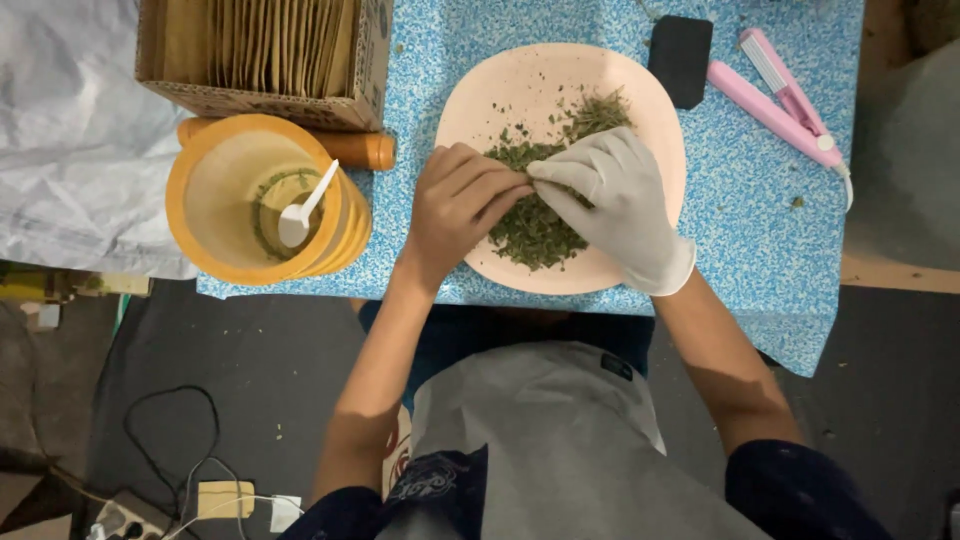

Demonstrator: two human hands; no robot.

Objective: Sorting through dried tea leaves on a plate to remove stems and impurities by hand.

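A single head-worn view is given, directed steeply downward from above the person's own torso. The blue speckled table covering is seen at close range in the upper frame, the dark floor below it.

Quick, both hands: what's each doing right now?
Left hand: bare, fingers curled, pinching dried green herb flakes.
Right hand: white-gloved, pinching the same flakes over the pale pink plate.

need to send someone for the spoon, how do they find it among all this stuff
Start at the blue speckled table and look to the left of the pale plate of dried green leaves. The orange tub stands there, and the spoon lies inside it: small, white and plastic, the only white thing in the tub.
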